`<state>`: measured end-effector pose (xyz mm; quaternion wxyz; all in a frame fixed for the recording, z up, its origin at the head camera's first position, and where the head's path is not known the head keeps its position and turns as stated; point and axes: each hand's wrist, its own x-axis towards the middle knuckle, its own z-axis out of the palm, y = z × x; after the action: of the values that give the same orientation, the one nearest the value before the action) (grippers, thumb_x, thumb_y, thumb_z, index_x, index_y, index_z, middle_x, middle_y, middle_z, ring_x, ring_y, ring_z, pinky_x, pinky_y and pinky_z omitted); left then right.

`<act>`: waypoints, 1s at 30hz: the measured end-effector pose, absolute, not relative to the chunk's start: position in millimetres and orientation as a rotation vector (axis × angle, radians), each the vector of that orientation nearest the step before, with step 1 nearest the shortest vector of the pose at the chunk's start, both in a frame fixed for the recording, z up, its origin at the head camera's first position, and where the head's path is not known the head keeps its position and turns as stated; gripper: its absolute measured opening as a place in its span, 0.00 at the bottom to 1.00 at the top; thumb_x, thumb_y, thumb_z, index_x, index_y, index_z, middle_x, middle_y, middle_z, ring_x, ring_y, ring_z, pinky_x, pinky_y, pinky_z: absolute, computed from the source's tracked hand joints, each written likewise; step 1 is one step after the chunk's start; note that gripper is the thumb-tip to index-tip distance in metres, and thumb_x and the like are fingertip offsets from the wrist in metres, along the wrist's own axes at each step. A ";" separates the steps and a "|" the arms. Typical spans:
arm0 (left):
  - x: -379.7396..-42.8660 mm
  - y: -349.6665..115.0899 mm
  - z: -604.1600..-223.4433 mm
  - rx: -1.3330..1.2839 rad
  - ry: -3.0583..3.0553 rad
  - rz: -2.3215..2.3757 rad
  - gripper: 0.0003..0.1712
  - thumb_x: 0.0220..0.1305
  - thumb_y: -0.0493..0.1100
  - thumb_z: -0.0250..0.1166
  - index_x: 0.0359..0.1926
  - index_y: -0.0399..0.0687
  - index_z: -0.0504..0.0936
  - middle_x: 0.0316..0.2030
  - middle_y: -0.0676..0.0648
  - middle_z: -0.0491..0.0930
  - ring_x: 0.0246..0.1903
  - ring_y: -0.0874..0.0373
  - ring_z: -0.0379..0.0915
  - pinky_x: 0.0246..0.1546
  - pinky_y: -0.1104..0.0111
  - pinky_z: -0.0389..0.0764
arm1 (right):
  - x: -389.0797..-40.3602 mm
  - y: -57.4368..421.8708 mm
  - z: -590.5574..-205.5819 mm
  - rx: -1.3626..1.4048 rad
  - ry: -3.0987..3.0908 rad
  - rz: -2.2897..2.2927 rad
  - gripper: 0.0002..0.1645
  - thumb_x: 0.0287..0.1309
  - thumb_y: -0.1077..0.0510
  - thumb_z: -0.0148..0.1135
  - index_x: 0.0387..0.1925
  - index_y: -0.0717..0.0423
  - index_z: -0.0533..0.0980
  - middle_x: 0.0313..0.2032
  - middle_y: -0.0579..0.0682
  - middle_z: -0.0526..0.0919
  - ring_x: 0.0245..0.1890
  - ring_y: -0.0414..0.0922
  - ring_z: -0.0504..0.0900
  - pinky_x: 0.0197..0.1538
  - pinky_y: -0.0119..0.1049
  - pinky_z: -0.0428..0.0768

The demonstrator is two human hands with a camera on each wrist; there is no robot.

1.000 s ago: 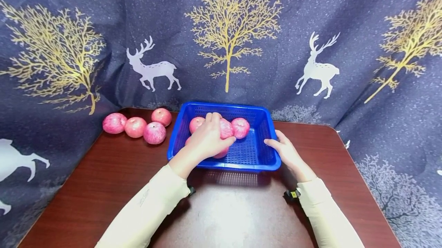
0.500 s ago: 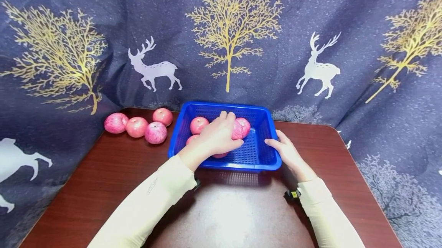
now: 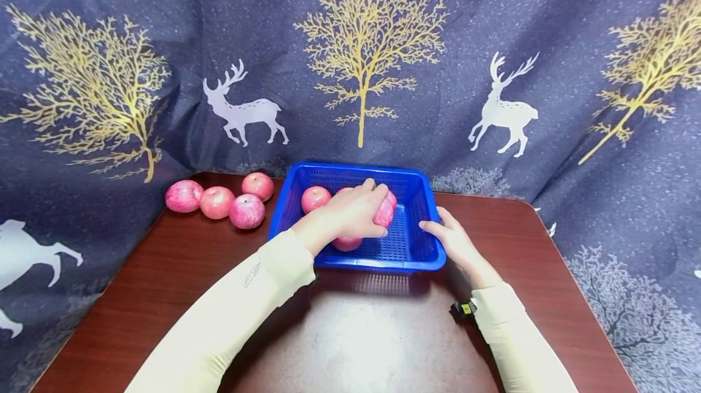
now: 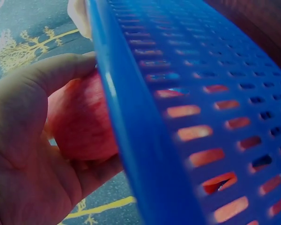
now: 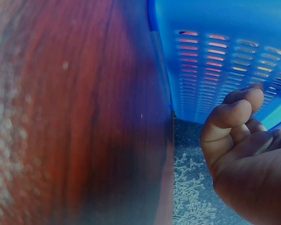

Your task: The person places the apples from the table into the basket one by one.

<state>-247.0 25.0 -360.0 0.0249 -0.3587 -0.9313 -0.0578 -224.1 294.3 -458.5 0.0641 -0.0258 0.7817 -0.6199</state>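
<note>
My left hand [image 3: 356, 212] reaches into the blue perforated plastic basket [image 3: 383, 264] and grips a red apple [image 3: 384, 214] from above, fingers partly hiding it. In the left wrist view, thumb and fingers curl around that apple [image 4: 84, 119], beside the basket's rim [image 4: 114, 98]. Other apples lie in the basket, among them one at the back left [image 3: 316, 199] and one near the front wall [image 3: 347, 243]. At the basket's right end my right hand [image 3: 460, 244] holds the rim, thumb over the inner side and fingers outside; the right wrist view shows bent fingers [image 5: 234, 115] against the wall.
Several loose apples [image 3: 216, 202] sit left of the basket, near the back left of the brown wooden table [image 3: 181, 295]. Directly behind the table hangs a dark cloth [image 3: 394, 131] printed with deer and trees. Light glares off the table's front middle.
My left hand has moved right inside the basket with the apple, toward the right-hand apple there, uncovering the back-left apple. The right hand stays at the basket's right end.
</note>
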 end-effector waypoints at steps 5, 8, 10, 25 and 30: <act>-250.8 28.2 -360.7 -1.151 -2.897 -0.167 0.39 0.49 0.67 0.69 0.58 0.58 0.68 0.45 0.48 0.68 0.40 0.54 0.73 0.36 0.56 0.77 | -224.3 294.7 -459.0 -0.083 2.369 -1.866 0.35 0.65 0.45 0.61 0.66 0.55 0.62 0.59 0.63 0.74 0.51 0.58 0.79 0.49 0.51 0.79; -253.2 31.5 -362.7 -1.163 -2.914 -0.141 0.38 0.48 0.66 0.71 0.58 0.62 0.69 0.49 0.48 0.68 0.44 0.54 0.71 0.38 0.54 0.75 | -223.8 295.2 -458.8 -0.087 2.384 -1.864 0.34 0.65 0.45 0.61 0.65 0.55 0.63 0.58 0.63 0.74 0.50 0.58 0.80 0.48 0.50 0.80; -254.8 34.2 -365.0 -1.173 -2.928 -0.112 0.39 0.48 0.66 0.71 0.59 0.63 0.69 0.51 0.47 0.68 0.47 0.54 0.70 0.40 0.53 0.74 | -223.5 295.6 -458.7 -0.095 2.388 -1.867 0.34 0.65 0.45 0.61 0.65 0.55 0.63 0.57 0.63 0.75 0.49 0.58 0.80 0.47 0.50 0.80; -261.2 51.4 -381.8 -1.368 -2.965 -0.088 0.44 0.49 0.60 0.75 0.66 0.56 0.68 0.60 0.48 0.68 0.60 0.55 0.62 0.50 0.55 0.75 | -222.7 296.1 -459.4 -0.125 2.378 -1.872 0.34 0.65 0.44 0.61 0.65 0.54 0.63 0.57 0.64 0.75 0.49 0.57 0.80 0.47 0.49 0.80; -260.8 55.4 -385.6 -1.389 -2.933 0.008 0.40 0.47 0.58 0.75 0.60 0.57 0.69 0.57 0.48 0.70 0.57 0.54 0.65 0.47 0.58 0.76 | -223.5 295.4 -458.5 -0.114 2.383 -1.859 0.33 0.66 0.45 0.60 0.65 0.54 0.63 0.57 0.64 0.75 0.49 0.57 0.81 0.47 0.49 0.80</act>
<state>-260.8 55.4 -385.6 -0.0519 -0.4274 -0.9026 0.0024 -223.5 295.4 -458.5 0.0584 -0.0376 0.7865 -0.6137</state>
